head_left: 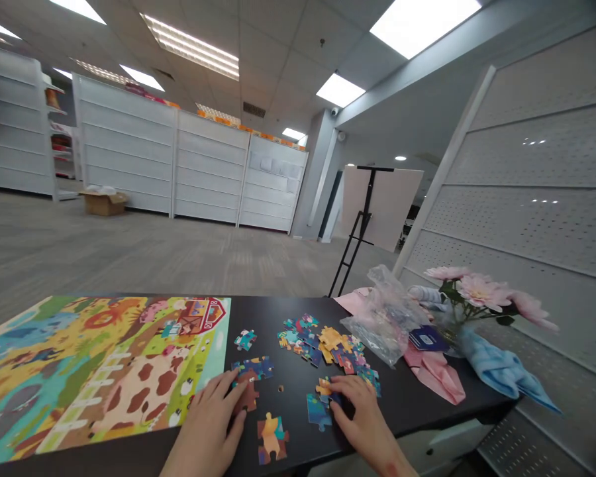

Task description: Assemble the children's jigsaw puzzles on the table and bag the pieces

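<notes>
My left hand (211, 424) rests at the edge of the animal picture, fingers stretched out and thumb apart. Its fingertips touch a brown puzzle piece (251, 395), partly covered by them. Just beyond lie joined dark blue pieces (261, 367). Close to the table's front edge, a piece with an orange figure (272, 437) lies flat. My right hand (361, 414) has its thumb and forefinger around a small orange and blue puzzle piece (322, 386), partly hidden. Touching that is a blue piece (318, 412). Behind the right hand lies a loose pile of puzzle pieces (330, 341).
A colourful farm-animal picture (144, 391) covers the left of the black table (283, 457). One teal piece (245, 339) lies apart. Toward the right are a clear plastic bag (380, 318), pink cloth (437, 374), blue cloth (501, 368) and pink flowers (484, 291). An easel (365, 218) stands behind.
</notes>
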`<move>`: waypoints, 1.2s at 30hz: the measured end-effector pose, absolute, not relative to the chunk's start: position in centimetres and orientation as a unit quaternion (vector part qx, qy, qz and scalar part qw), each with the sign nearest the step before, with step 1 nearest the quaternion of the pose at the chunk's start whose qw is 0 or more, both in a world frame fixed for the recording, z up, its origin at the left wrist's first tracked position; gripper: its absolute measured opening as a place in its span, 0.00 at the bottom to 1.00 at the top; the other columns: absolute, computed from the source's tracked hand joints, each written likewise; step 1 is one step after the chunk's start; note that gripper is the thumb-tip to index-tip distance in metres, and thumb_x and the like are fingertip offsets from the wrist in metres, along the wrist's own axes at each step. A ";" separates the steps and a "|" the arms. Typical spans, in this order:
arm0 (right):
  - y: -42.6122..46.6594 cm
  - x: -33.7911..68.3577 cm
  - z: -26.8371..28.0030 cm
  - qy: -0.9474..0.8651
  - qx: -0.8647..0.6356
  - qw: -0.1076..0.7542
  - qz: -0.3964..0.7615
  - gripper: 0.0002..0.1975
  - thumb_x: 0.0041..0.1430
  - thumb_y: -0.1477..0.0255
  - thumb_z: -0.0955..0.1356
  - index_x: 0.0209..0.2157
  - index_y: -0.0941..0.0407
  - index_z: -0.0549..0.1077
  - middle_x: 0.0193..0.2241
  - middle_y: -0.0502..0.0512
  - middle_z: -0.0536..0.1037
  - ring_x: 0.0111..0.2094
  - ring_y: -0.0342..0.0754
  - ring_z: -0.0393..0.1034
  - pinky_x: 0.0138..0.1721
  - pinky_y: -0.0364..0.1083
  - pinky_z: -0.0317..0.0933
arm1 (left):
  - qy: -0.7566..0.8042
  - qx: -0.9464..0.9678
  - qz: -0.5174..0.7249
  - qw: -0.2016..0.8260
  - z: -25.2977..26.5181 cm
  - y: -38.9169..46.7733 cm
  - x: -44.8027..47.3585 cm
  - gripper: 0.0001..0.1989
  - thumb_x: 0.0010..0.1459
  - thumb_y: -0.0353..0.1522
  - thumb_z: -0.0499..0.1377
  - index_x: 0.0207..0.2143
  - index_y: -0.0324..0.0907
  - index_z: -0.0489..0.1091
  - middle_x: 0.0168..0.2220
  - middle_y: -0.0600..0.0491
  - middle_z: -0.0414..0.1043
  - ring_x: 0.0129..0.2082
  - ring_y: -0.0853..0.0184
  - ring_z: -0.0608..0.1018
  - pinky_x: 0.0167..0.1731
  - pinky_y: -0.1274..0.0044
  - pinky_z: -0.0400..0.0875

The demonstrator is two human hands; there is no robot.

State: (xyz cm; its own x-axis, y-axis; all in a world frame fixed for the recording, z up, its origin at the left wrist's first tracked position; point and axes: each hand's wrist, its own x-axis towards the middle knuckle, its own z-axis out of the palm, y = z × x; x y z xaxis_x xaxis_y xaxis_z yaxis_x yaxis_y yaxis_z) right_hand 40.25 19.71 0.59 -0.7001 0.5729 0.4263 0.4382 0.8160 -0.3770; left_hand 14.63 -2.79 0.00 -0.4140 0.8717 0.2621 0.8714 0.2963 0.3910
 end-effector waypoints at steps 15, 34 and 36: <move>18.6 31.3 3.9 -0.831 -0.287 0.255 0.402 0.18 0.67 0.56 0.61 0.40 0.54 0.73 0.15 0.41 0.65 0.14 0.43 0.63 0.20 0.42 0.55 | 0.778 0.572 0.260 0.002 -0.3 -3.0 14.2 0.23 0.63 0.33 0.54 0.60 0.54 0.70 0.64 0.51 0.67 0.63 0.49 0.68 0.59 0.54 0.67; 23.3 21.0 3.0 -0.851 -0.137 0.194 0.468 0.14 0.52 0.77 0.67 0.41 0.56 0.76 0.30 0.48 0.76 0.28 0.42 0.69 0.31 0.41 0.62 | 0.748 0.620 0.225 0.069 4.3 4.7 4.1 0.20 0.61 0.33 0.60 0.55 0.50 0.74 0.54 0.49 0.71 0.55 0.54 0.70 0.58 0.63 0.62; 23.2 20.7 2.7 -0.852 -0.151 0.178 0.469 0.12 0.54 0.75 0.67 0.40 0.56 0.78 0.26 0.47 0.75 0.27 0.43 0.68 0.30 0.41 0.62 | 0.761 0.607 0.221 0.060 3.7 5.0 3.9 0.19 0.64 0.34 0.56 0.56 0.49 0.73 0.55 0.47 0.70 0.57 0.51 0.68 0.59 0.59 0.60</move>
State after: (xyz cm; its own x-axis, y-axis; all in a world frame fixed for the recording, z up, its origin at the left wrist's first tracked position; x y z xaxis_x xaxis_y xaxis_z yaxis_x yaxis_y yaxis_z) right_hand 20.66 23.19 2.70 -0.8911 0.4240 0.1620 0.0895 0.5141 -0.8530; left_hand 3.85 5.01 3.68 -0.2561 0.9505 0.1757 0.8972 0.1662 0.4091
